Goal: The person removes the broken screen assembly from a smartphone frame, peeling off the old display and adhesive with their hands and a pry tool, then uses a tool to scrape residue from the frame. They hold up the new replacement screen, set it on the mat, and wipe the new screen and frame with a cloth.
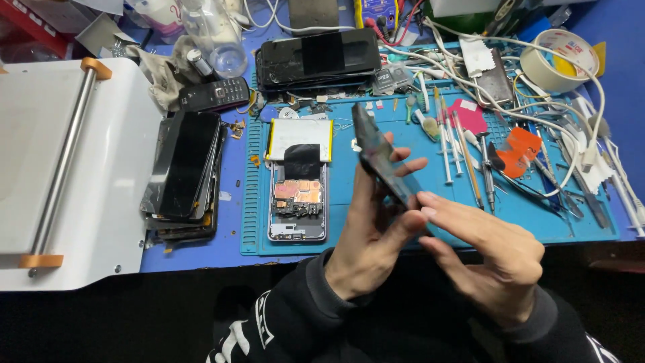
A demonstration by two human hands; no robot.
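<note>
My left hand (pixel 373 232) holds a dark phone screen panel (pixel 373 151) tilted on edge above the blue work mat (pixel 403 222). Fingers wrap its lower part from behind. My right hand (pixel 490 252) reaches in from the right, and its fingertips touch the panel's lower edge near the left thumb. On the mat to the left of my hands lies an opened phone body (pixel 297 198) with its circuit board and a white battery showing.
A stack of dark screens (pixel 185 171) lies left of the mat beside a white machine (pixel 64 168). More phones (pixel 316 60) sit at the back. Screwdrivers, tweezers (pixel 484 171), orange picks (pixel 519 151), a tape roll (pixel 561 60) and white cables crowd the right.
</note>
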